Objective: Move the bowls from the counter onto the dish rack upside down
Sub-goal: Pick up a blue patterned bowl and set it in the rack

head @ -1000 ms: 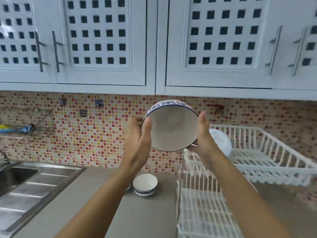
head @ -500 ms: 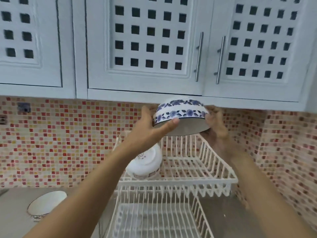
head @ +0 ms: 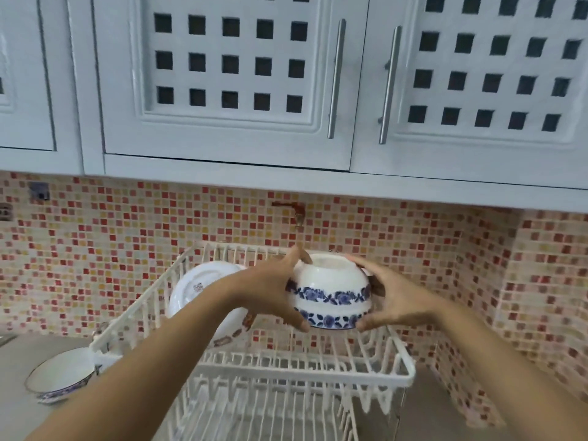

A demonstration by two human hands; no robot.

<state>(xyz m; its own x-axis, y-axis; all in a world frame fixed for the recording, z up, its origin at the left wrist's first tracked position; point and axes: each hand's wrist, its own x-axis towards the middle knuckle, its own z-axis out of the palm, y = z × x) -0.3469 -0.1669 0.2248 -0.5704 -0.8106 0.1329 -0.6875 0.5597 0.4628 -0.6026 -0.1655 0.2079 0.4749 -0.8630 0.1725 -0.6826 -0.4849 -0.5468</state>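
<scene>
A white bowl with blue flower bands (head: 331, 296) is upside down over the upper tier of the white wire dish rack (head: 404, 374). My left hand (head: 273, 289) grips its left side and my right hand (head: 396, 300) its right side. Whether its rim touches the wires is unclear. Another white bowl (head: 197, 288) leans upside down at the left of the same tier, partly hidden by my left forearm. On the grey counter to the left stands one more bowl (head: 60, 375), upright.
White wall cabinets (head: 229, 81) with metal handles hang close above the rack. Red and yellow mosaic tiles (head: 105, 249) line the wall behind and to the right. The rack's lower tier (head: 270, 415) holds nothing that I can see.
Both hands have lowered the blue-banded bowl from in front of the cabinet down onto the rack's upper tier, now fully base up. The view has also shifted slightly.
</scene>
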